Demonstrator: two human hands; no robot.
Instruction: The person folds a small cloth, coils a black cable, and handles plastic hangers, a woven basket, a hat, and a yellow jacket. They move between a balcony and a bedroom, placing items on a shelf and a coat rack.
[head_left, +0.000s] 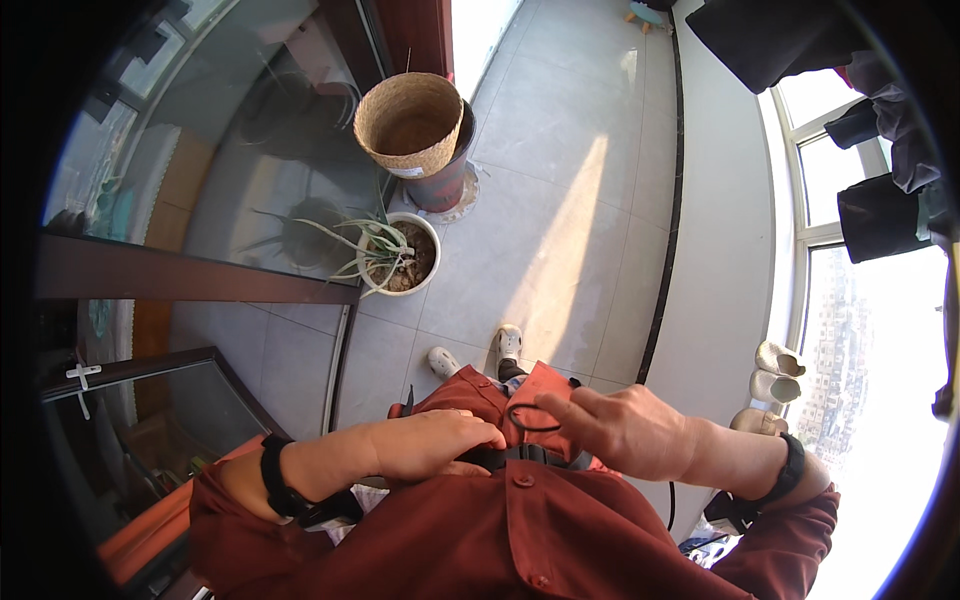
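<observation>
My left hand (442, 442) is at my waist, its fingers and thumb on either side of a black waist strap (532, 453). Part of that strap is hidden behind the fingers. Between the fingertips of my right hand (619, 431) is a thin black cord (525, 427), bent into a loop in front of the strap. Behind both hands hangs a dark red buttoned shirt (517, 525), its lower part brighter in the light. Each wrist wears a black band.
A potted aloe-like plant (401, 255) stands by the glass door frame (195, 266). Beyond it, a woven basket (409, 124) rests on a dark pot (439, 191). Pale shoes (776, 375) sit on the right window sill. Clothes (885, 217) hang by the window; grey tiles (525, 202) run ahead.
</observation>
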